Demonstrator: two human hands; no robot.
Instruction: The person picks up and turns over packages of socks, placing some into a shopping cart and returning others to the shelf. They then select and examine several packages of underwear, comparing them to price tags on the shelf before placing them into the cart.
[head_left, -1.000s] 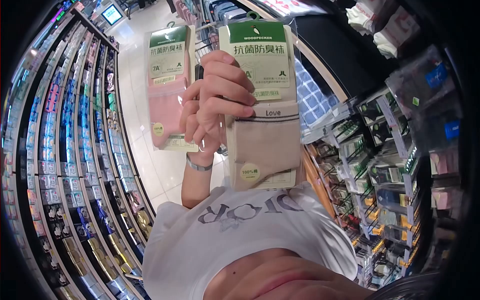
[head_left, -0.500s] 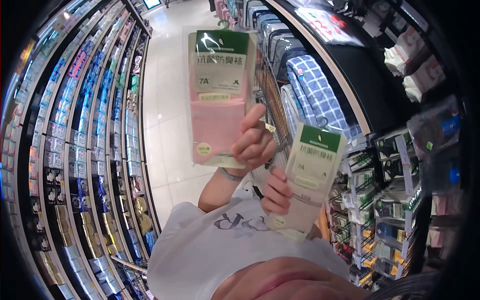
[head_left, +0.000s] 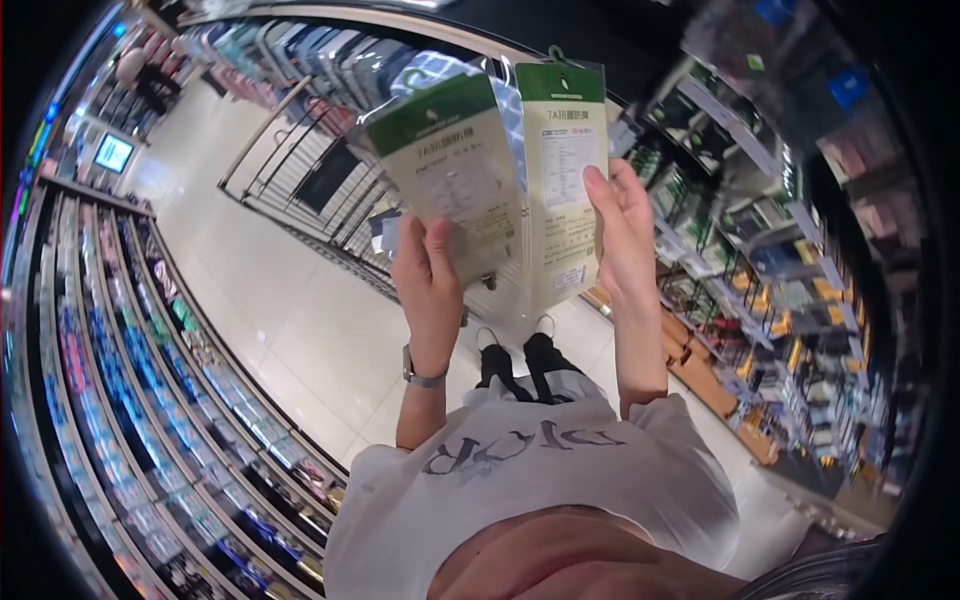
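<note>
My left hand (head_left: 428, 268), with a watch at the wrist, pinches the lower left edge of a flat sock packet (head_left: 462, 190) with a green top. That packet is tilted and slightly blurred. A second green-topped packet (head_left: 562, 180) stands nearly upright beside it, its right edge gripped between the thumb and fingers of my right hand (head_left: 625, 215). Both packets show printed back faces, with small text and a white label panel on each. Their clear wrappers meet or overlap in the middle.
A wire shopping cart (head_left: 310, 190) stands beyond my left hand. Long shelves of small packages (head_left: 130, 400) curve along the left. Hanging packaged goods (head_left: 780, 270) fill the right. Folded goods (head_left: 330, 60) line the back. A person (head_left: 150, 75) is far off at the upper left.
Both packets have been turned from their fronts to their backs. The right one has risen level with the left and come closer to it. The view has swung, showing the cart and my feet.
</note>
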